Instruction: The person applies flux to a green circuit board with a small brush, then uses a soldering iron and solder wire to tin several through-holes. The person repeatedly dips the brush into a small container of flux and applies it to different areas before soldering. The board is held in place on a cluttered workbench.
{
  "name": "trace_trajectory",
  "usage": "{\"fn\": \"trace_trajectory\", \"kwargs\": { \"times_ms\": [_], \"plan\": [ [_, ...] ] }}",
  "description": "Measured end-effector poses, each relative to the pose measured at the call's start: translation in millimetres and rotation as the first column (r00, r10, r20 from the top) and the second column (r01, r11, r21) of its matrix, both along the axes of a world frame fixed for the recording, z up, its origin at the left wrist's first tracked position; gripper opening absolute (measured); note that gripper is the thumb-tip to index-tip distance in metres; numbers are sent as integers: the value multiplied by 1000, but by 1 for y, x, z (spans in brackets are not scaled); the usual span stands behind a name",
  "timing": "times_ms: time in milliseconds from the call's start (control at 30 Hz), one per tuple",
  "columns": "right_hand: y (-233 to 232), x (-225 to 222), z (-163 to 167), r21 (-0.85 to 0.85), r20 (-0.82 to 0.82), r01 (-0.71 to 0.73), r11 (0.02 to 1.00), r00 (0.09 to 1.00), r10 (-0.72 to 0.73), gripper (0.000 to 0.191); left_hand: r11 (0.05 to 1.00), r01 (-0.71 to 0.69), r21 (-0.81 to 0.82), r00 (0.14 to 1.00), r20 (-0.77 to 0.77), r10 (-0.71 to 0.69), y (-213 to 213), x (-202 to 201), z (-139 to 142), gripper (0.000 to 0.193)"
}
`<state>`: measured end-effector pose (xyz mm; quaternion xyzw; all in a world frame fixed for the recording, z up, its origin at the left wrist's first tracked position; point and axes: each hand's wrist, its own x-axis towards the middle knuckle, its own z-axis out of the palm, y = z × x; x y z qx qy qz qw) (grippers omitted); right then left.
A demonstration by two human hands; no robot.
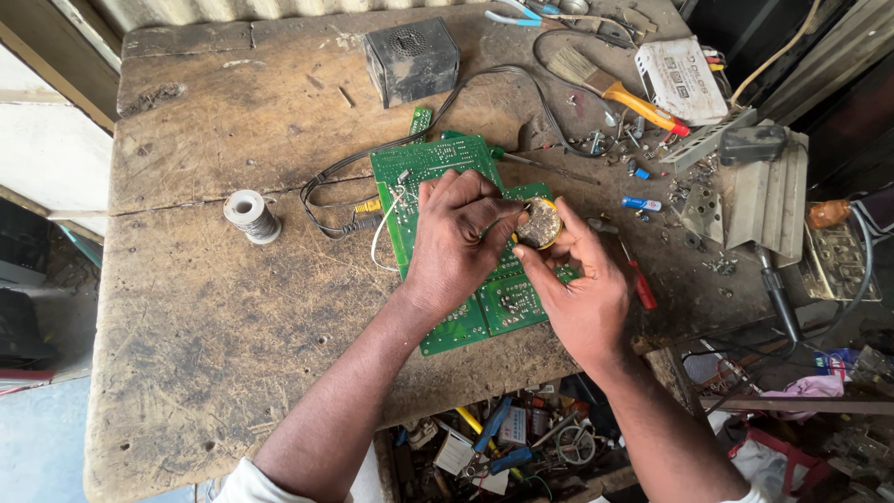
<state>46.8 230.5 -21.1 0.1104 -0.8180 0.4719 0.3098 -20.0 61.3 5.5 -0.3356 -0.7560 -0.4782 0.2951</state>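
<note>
Our right hand (582,293) pinches a round yellow tin (540,224) over the green circuit board (438,168); our left hand (453,240) digs fingertips into it. Solder spool (250,215), paintbrush (610,86) lie apart.

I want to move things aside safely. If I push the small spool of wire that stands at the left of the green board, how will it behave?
The spool of wire stands upright on one flat end on the wooden table, so a gentle push probably slides it. Tipped over, its round shape would likely roll. Densely wound, it may feel heavy for its size.
</note>
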Motion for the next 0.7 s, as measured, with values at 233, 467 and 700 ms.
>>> {"fn": "trace_trajectory", "kwargs": {
  "times_ms": [233,467,700],
  "plan": [
    [-1,1,2,49,10,45,998,999,-45,64,1000,-14,-5,999,-31,14,-2,1,1,13],
    [-1,1,3,47,-14,57,997,998,-56,63,997,-58,-46,992,-113,53,-2,4,4,17],
    [-2,0,3,50,-10,53,997,999,-53,63,997,-50,-53,994,-103,45,-2,5,5,16]
  ]
}}
